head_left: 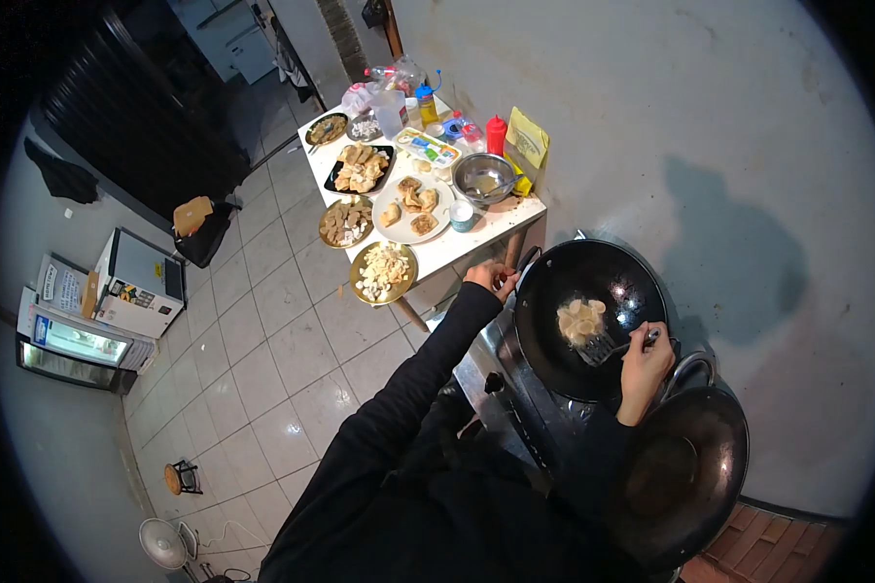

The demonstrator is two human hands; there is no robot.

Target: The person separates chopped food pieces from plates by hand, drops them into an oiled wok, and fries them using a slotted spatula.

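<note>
My right hand (646, 367) is closed around the handle of a slotted spatula (598, 351). The spatula's head is down in a black wok (624, 274), at the edge of some pale, flat food pieces (581, 321) sitting in a little oil. On the wok's near-left side, my left hand (493, 279) has its fingers curled at the loop handle (529, 259); the fingertips are partly hidden. The wok stands on a metal stove (501, 361).
A second wok (666, 466) is right beside the first. On a white table (441, 255) are a plate of fried pieces (416, 208), a bowl of chopped food (383, 273), a steel bowl (484, 179) and a red squeeze bottle (496, 134). A wall rises behind the stove.
</note>
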